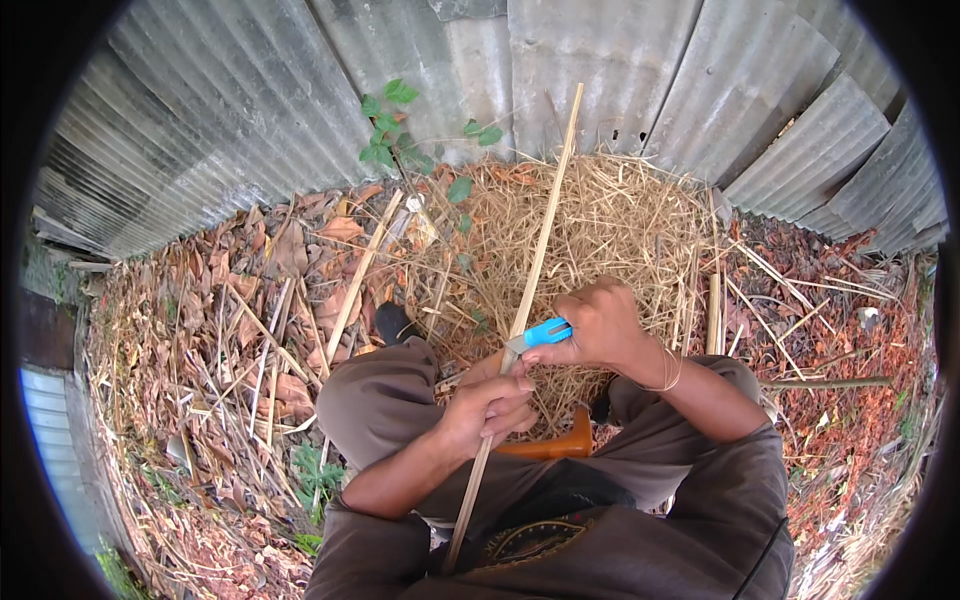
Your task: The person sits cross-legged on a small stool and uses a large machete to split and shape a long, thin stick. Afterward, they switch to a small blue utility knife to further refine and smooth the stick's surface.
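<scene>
A long thin bamboo strip [545,225] runs from my lap up toward the metal wall. My left hand [488,405] grips it low down, over my knees. My right hand [600,325] holds a blue-handled utility knife [540,335], its blade pressed against the strip just above my left hand. An orange wooden handle [555,447] lies between my thighs, below the left hand.
A heap of pale bamboo shavings [620,220] lies in front of my knees. More bamboo sticks [365,265] rest on dry brown leaves [260,300] at the left. Corrugated metal sheets [300,90] wall the far side, with a small green plant [395,130] against them.
</scene>
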Motion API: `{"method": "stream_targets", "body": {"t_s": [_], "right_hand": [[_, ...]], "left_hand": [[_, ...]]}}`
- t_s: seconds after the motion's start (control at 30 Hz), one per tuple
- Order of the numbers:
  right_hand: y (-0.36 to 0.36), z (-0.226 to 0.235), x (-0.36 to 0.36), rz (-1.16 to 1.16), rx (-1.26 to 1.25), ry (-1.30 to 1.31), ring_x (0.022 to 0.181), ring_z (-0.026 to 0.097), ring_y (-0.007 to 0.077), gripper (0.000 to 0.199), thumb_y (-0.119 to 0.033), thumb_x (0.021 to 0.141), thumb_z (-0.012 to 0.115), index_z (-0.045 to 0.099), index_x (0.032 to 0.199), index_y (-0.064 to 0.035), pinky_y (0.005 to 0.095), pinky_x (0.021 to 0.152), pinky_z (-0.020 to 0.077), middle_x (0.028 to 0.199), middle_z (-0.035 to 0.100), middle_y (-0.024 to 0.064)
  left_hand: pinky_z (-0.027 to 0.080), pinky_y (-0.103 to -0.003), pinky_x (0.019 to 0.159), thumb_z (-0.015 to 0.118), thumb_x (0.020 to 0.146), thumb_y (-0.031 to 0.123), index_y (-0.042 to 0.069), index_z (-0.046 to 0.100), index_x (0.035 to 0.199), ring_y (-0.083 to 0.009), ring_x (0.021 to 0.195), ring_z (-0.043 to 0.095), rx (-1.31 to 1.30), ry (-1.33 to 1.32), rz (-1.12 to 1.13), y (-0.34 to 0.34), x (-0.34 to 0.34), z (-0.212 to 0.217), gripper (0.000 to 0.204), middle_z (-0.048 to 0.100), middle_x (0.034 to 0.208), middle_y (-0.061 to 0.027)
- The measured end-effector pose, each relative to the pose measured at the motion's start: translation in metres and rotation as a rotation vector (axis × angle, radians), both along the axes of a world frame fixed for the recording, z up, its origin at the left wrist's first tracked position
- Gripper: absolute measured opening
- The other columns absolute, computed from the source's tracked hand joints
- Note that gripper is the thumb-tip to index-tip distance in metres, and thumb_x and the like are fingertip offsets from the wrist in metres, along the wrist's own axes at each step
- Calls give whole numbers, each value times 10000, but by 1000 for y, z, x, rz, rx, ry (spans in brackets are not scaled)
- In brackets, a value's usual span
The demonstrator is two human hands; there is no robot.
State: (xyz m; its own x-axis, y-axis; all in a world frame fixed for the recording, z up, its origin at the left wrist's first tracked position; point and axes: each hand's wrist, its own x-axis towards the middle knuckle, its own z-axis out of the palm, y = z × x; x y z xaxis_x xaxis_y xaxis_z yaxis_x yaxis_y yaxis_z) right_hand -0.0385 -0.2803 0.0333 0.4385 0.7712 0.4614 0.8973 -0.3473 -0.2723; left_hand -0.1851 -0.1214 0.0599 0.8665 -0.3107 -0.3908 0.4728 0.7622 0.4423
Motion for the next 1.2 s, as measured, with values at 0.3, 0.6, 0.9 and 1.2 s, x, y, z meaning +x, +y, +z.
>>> {"method": "stream_targets", "body": {"t_s": [0.3, 0.6, 0.9, 1.2], "right_hand": [[0, -3, 32, -63, 54, -176, 352, 469, 214, 760, -843, 655, 530, 452, 479, -108, 342, 394, 376, 394, 405, 29], [-21, -3, 54, -337, -36, -35, 326, 439, 184, 768, -810, 764, 452, 504, 467, -104, 334, 345, 339, 371, 418, 31], [-71, 2, 155, -829, -102, 85, 547, 627, 342, 854, -811, 793, 371, 682, 644, -29, 458, 506, 470, 527, 587, 176], [-119, 9, 161, -1050, -223, 309, 624, 642, 352, 903, -816, 802, 344, 643, 674, 27, 472, 607, 487, 602, 606, 223]], "left_hand": [[243, -236, 486, 473, 877, 12, 147, 419, 919, -33, 334, 250, 27, 21, -12, -4, 5, 5, 152, 300, 494, 88], [263, -238, 499, 498, 872, -9, 138, 397, 925, -37, 332, 256, 40, 13, -98, -11, -4, -3, 186, 294, 496, 90], [266, -237, 469, 517, 883, 11, 134, 362, 929, -40, 334, 285, 71, 10, -259, -31, -23, -7, 204, 323, 502, 76], [261, -240, 475, 510, 864, 1, 117, 400, 907, -56, 337, 281, 114, 40, -105, -13, -15, -11, 165, 313, 496, 66]]}}
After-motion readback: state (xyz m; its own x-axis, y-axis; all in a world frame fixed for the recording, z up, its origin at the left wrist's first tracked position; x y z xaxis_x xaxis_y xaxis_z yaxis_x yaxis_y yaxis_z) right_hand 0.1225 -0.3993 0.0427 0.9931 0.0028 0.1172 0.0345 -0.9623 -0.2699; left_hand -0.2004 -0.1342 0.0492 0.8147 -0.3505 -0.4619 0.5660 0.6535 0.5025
